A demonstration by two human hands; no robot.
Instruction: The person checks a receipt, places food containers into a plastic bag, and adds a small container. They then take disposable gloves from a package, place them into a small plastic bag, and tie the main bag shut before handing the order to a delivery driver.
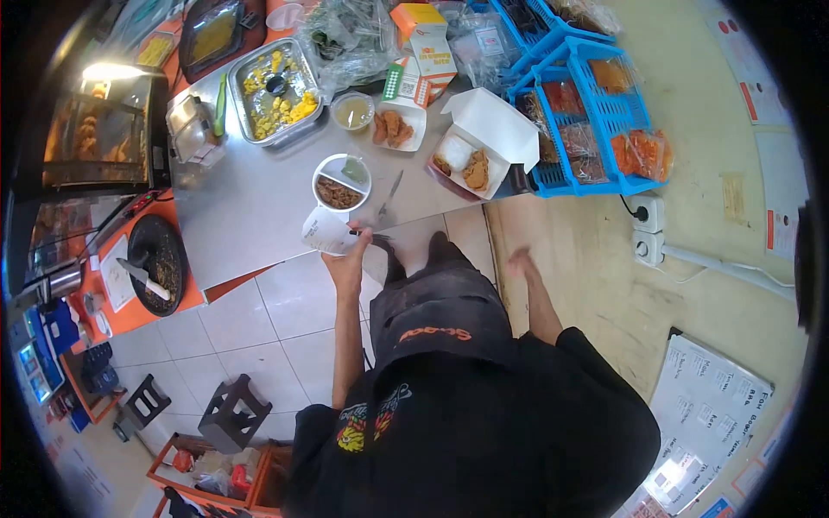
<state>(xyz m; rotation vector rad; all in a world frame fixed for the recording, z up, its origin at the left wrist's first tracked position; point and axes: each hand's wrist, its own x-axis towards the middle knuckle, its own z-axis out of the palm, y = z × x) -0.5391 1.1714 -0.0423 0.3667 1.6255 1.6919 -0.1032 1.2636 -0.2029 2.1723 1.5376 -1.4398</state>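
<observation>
My left hand (350, 257) is at the table's front edge, fingers closed on a white lid-like piece (326, 231) with small dark print. Just beyond that piece stands a round white bowl (319, 195), split into compartments: brown chopped meat in one, something pale green in the other. A thin metal utensil, perhaps a knife (391, 194), lies right of the bowl. Off to the right, away from the table, hangs my right hand (520, 259), smeared by motion; nothing large shows in it.
An opened box (501, 121) with rice and fried chicken stands at the right, near blue baskets (596, 186) of packets. Behind are a fried-food tray (414, 138), a cup (352, 112) and a steel pan (315, 112). A knife (142, 278) rests on a stone mortar (177, 250).
</observation>
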